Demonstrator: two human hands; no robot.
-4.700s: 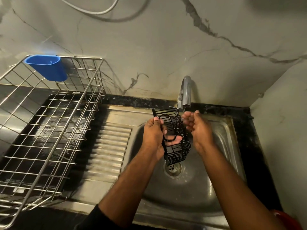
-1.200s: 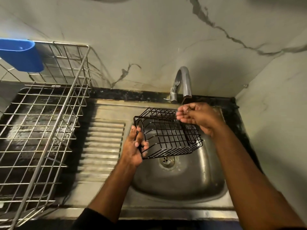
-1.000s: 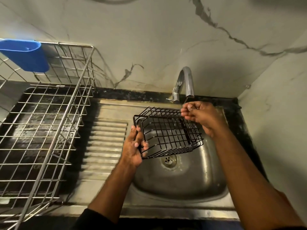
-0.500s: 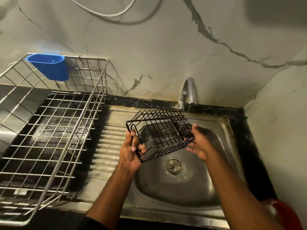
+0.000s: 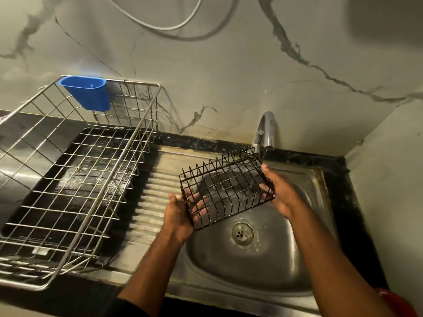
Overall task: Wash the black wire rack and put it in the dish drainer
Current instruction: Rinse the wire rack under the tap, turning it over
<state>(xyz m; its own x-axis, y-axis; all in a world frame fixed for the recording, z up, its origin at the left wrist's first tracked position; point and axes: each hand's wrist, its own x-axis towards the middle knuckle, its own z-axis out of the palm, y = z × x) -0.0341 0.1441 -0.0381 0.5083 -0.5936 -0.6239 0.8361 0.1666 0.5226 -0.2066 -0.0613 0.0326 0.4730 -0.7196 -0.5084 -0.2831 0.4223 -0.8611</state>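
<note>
Head view: no brand, label or writing can be read anywhere. Well to the left of the left hand [image 5: 178, 213] stands the silver wire dish drainer [image 5: 96, 170], with nothing showing on its grid floor; a blue plastic cup [image 5: 88, 92] hangs on its back rim, and what is inside the cup cannot be seen. Between drainer and left hand lies the ribbed drainboard [image 5: 148, 195]. The left hand reaches forward, its fingers curled under and through the near left corner of the black wire rack [image 5: 225, 191], gripping it. The rack is held tilted in the air between both hands, above the steel sink [image 5: 309, 255] and clear of the basin. The right hand [image 5: 280, 193] grips the rack's right end, thumb at the upper corner and fingers hooked into the wires. Just beyond the right hand is the tap [image 5: 266, 131]. Below and between the hands sits the drain [image 5: 242, 234].
</note>
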